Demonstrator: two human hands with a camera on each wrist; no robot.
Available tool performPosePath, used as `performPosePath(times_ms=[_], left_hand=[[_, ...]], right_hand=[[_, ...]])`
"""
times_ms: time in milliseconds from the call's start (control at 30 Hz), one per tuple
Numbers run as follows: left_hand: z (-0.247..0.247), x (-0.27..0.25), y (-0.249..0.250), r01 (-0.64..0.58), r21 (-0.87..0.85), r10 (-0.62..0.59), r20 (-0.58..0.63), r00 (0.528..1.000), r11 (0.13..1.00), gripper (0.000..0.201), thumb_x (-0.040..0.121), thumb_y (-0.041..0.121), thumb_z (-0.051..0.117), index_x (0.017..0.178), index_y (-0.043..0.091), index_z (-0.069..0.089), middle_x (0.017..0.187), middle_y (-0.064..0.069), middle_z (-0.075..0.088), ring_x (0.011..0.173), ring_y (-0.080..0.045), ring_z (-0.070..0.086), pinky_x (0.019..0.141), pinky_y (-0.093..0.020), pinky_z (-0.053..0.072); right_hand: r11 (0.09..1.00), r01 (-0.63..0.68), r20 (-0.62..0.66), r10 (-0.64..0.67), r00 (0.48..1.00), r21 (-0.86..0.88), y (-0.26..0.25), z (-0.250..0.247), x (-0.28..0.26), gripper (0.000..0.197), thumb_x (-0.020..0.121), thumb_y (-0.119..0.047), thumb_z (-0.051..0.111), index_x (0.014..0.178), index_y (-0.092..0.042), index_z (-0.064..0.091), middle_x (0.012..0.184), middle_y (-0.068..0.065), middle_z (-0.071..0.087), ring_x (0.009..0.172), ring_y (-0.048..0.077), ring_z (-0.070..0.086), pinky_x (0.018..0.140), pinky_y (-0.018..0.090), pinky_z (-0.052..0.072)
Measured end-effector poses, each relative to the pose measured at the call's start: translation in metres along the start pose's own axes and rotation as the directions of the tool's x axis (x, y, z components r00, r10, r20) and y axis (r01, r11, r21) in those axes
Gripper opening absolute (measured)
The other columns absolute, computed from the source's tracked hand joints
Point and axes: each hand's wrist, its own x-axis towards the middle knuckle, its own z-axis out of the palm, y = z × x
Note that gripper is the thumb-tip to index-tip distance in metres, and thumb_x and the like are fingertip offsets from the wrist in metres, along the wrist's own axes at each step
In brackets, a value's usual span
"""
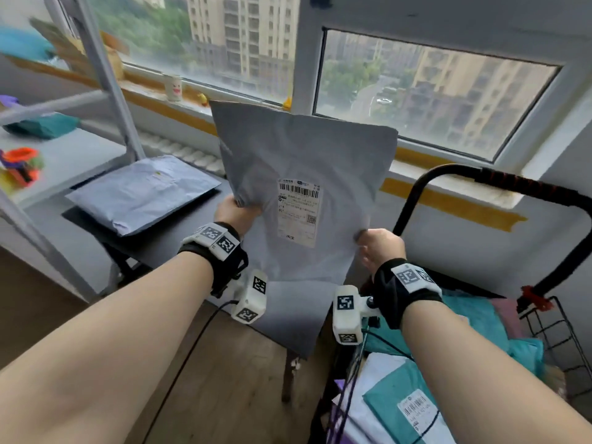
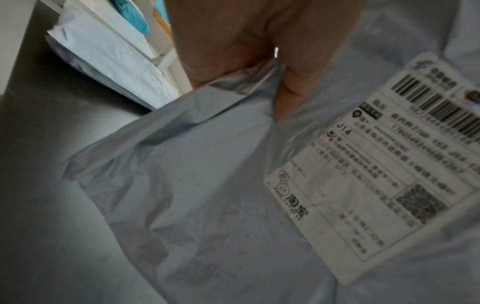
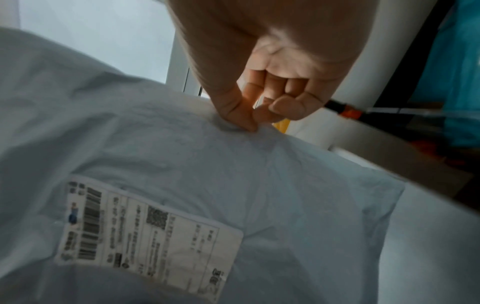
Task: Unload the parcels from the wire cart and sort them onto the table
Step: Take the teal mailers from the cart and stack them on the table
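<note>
A large grey plastic mailer (image 1: 304, 161) with a white shipping label (image 1: 298, 213) hangs upright in the air over the dark table (image 1: 179, 238). My left hand (image 1: 235, 213) grips its left edge, thumb on the front (image 2: 293, 94). My right hand (image 1: 378, 246) pinches its right edge between thumb and forefinger (image 3: 249, 121). The mailer (image 2: 207, 185) fills both wrist views, with the label (image 3: 145, 240) facing me. Another grey mailer (image 1: 144, 193) lies flat on the table's far left. The wire cart (image 1: 551, 331) stands at the right with teal parcels (image 1: 400, 408) inside.
The cart's black handle (image 1: 480, 177) arches just right of the held mailer. A white metal shelf frame (image 1: 105, 78) with teal bags and toys stands at the left. A window sill (image 1: 179, 94) with small objects runs behind. Wood floor lies below the table.
</note>
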Motion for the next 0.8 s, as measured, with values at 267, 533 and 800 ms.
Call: performPosePath(times_ms=[267,533,800], left_hand=[[-0.137,0.067,-0.02,0.006,0.019,-0.005,-0.068,0.998,1.0,0.031,0.082,0.013,0.067,0.11,0.001,0.064,0.111,-0.016,0.065,0.103,-0.029,0.061,0.077,-0.031,0.044],[-0.23,0.121,-0.036,-0.012,0.08,0.021,-0.112,0.993,0.997,0.034,0.085,0.011,0.064,0.115,-0.004,0.06,0.116,-0.021,0.062,0.107,-0.034,0.057,0.072,-0.028,0.035],[-0.278,0.185,-0.045,-0.05,0.073,0.063,-0.186,0.98,0.996,0.033,0.085,0.008,0.061,0.116,-0.001,0.06,0.12,-0.018,0.062,0.11,-0.03,0.057,0.073,-0.024,0.034]], right_hand=[[0.999,-0.001,0.147,-0.004,0.989,0.032,-0.028,0.153,-0.026,0.028,0.092,0.001,0.045,0.073,-0.019,0.046,0.074,-0.001,0.049,0.057,0.008,0.053,0.052,0.017,0.046],[0.999,0.01,0.177,-0.017,0.984,0.044,-0.055,0.259,-0.049,0.023,0.089,0.006,0.046,0.075,-0.012,0.049,0.073,0.005,0.05,0.062,0.013,0.051,0.057,0.023,0.048],[0.998,0.06,0.209,-0.064,0.976,0.021,-0.091,0.346,-0.027,0.018,0.081,0.003,0.046,0.074,-0.013,0.051,0.058,0.004,0.044,0.047,0.014,0.038,0.045,0.016,0.041]])
